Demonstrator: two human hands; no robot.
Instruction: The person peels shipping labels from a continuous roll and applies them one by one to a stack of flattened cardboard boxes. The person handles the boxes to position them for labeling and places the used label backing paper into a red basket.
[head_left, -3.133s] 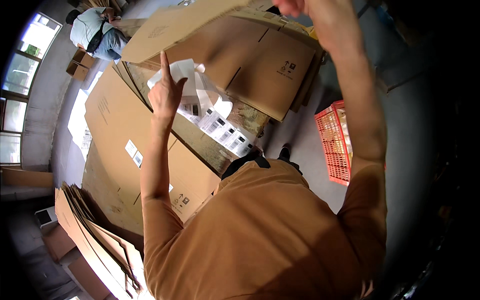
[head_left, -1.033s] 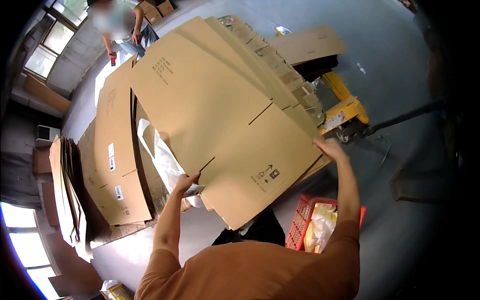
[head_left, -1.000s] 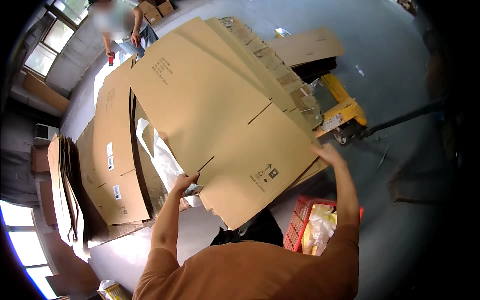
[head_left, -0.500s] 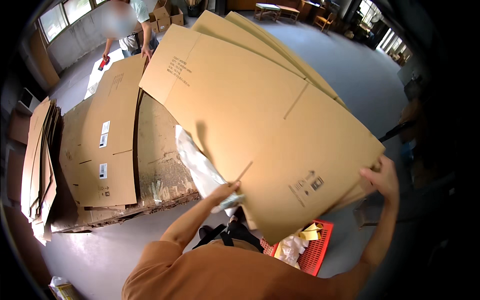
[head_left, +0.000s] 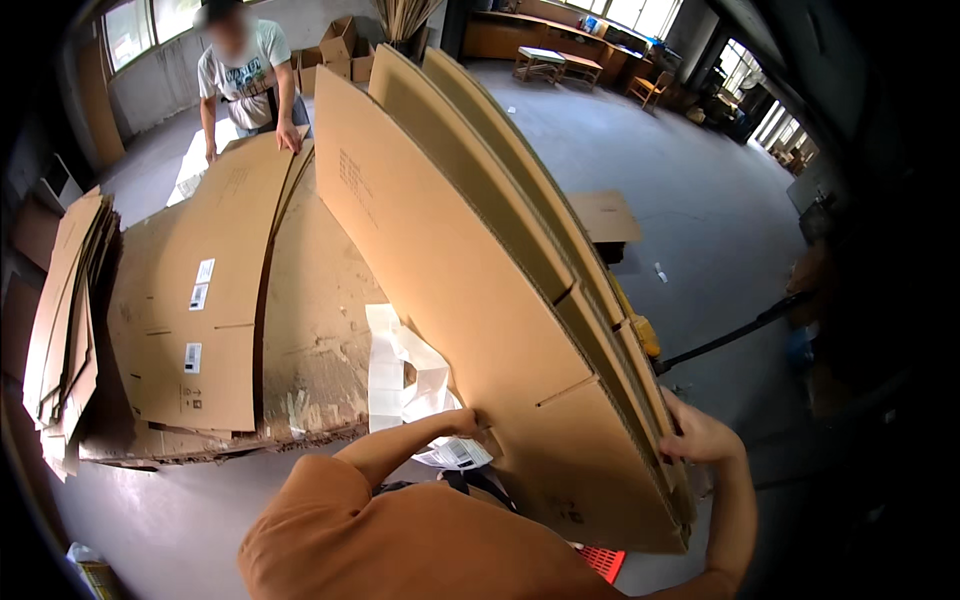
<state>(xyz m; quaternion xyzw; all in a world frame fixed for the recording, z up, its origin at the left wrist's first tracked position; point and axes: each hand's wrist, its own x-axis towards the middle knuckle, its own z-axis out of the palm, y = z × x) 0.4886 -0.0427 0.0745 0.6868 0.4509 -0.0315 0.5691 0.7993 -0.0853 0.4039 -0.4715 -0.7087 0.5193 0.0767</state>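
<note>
I hold a bundle of large flattened brown cardboard boxes (head_left: 470,290) upright on edge, tilted away from me. My left hand (head_left: 466,423) grips the near face at a slot in the lower edge. My right hand (head_left: 697,436) clasps the far right edge of the bundle. Crumpled white paper sheets (head_left: 405,375) lie just left of my left hand, against the bundle. My orange sleeves fill the lower middle of the view.
A wide stack of flat cardboard (head_left: 215,310) with white labels lies to the left; more sheets (head_left: 60,320) lean at the far left. Another person (head_left: 245,75) bends over the stack's far end. A red crate (head_left: 600,562) sits below, a yellow pallet jack (head_left: 640,335) behind the bundle.
The cardboard bundle has swung from lying broad-face toward me to standing nearly edge-on. My right hand has slid lower along its edge, and the view has turned toward the room.
</note>
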